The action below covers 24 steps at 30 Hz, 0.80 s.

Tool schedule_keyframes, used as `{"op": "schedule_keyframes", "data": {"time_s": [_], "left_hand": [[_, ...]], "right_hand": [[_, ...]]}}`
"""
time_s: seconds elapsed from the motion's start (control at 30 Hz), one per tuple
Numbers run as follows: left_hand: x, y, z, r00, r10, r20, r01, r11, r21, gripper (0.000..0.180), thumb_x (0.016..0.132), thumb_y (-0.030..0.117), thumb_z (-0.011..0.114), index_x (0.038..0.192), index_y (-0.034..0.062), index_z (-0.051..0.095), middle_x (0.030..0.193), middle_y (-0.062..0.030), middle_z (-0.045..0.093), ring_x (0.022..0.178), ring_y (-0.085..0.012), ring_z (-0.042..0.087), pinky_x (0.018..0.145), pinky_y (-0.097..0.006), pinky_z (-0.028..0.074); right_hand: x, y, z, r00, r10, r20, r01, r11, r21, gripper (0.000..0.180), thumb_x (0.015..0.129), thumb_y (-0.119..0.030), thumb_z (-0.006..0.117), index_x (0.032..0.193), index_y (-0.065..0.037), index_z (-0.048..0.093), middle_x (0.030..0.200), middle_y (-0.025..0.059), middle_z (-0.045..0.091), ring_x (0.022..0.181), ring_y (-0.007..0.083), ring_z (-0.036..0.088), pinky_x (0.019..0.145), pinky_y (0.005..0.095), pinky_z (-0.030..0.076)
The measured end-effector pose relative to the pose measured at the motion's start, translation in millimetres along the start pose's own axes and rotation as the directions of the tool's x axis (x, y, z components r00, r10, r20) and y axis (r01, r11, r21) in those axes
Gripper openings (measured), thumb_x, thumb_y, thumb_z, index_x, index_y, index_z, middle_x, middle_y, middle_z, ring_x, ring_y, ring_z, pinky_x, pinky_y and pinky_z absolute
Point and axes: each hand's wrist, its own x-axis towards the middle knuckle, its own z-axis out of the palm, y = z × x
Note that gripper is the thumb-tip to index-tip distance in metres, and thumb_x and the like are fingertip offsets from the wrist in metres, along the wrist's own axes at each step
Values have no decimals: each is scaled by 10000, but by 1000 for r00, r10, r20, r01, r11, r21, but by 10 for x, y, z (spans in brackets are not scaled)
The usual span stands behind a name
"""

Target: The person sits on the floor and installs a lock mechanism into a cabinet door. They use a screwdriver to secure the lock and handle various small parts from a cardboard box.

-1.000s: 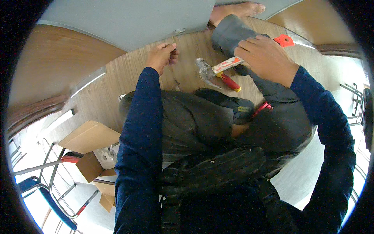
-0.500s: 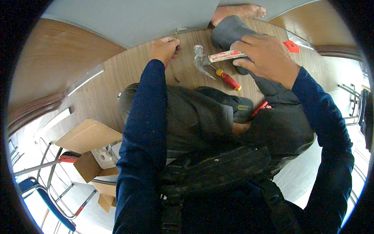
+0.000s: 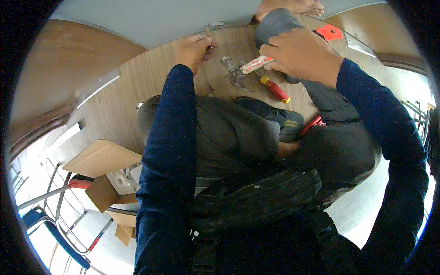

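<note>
My right hand (image 3: 302,56) is wrapped around the handle of a claw hammer (image 3: 251,66). The hammer's worn metal head, slightly blurred, points left toward my left hand, and its orange handle end sticks out beyond my knuckles. Close to the grey wall panel, my left hand (image 3: 193,51) is closed in a pinch. A thin tan sliver (image 3: 208,31) shows just above its fingertips, but what the fingers hold is too small to name. On the wood-look floor below the hammer lies a red and yellow screwdriver (image 3: 276,90).
My bent legs (image 3: 229,128) surround the work spot, with a bare foot (image 3: 298,7) against the panel (image 3: 137,18). A red-handled tool (image 3: 314,123) lies by my shoe. At left are an open cardboard box (image 3: 103,158), a blue chair (image 3: 55,238) and a red-headed brush (image 3: 80,183).
The hammer has swung slightly, its head shifting left toward my left hand and its handle end moving up and left. My left hand keeps its pinch near the panel. The view has shifted a little.
</note>
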Motion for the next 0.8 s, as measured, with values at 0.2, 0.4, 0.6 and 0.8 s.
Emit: {"op": "schedule_keyframes", "data": {"time_s": [0.2, 0.4, 0.6, 0.8], "left_hand": [[18, 8, 30, 1000, -2, -10, 2, 1000, 1, 244, 905, 259, 572, 961, 33, 646, 915, -63, 681, 774, -132, 620, 681, -278, 506], [-23, 85, 69, 999, -8, -54, 3, 996, -92, 154, 863, 113, 599, 905, -31, 635, 821, -100, 695, 695, -132, 628, 569, -248, 500], [-1, 57, 54, 1000, -13, -17, 11, 996, -88, 224, 906, 247, 589, 956, 46, 674, 901, -27, 693, 757, -109, 618, 690, -259, 506], [32, 45, 29, 1000, -16, 21, 18, 994, -111, 227, 907, 261, 592, 968, 57, 668, 900, -29, 692, 771, -108, 618, 707, -252, 490]], "right_hand": [[139, 164, 216, 986, -119, -117, 113, 992, -56, 261, 846, -359, 588, 961, -127, 552, 787, 47, 601, 737, 256, 641, 593, 379, 514], [255, 188, 226, 989, -121, -88, 122, 993, 4, 268, 840, -348, 597, 965, -117, 547, 810, 60, 598, 766, 262, 632, 629, 384, 501], [317, 133, 259, 997, -78, 18, 78, 997, 3, 279, 849, -353, 586, 976, -109, 538, 830, 66, 579, 794, 262, 623, 660, 381, 490], [301, 121, 350, 998, -55, 6, 55, 998, 2, 282, 869, -375, 562, 972, -115, 533, 823, 63, 577, 777, 252, 628, 639, 378, 493]]}}
